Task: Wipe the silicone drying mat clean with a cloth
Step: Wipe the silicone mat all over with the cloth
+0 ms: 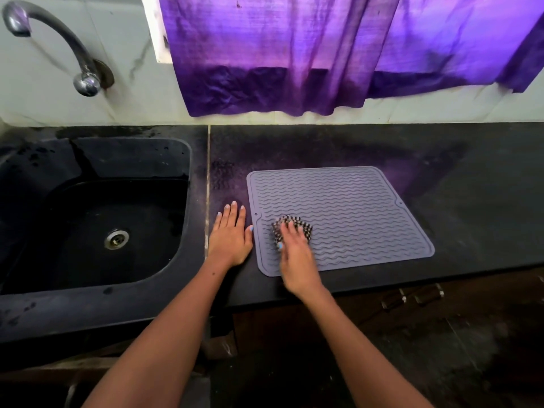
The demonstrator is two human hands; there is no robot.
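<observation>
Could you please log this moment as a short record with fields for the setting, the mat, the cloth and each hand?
setting: dark countertop with a black sink on the left, tap above it, purple curtain behind
mat: grey silicone drying mat, wavy ribs, lying flat on the countertop
cloth: checked cloth, bunched, on the mat's near-left area
right hand: right hand pressing on the cloth, blurred
left hand: left hand flat on the countertop beside the mat's left edge, thumb at the edge
</observation>
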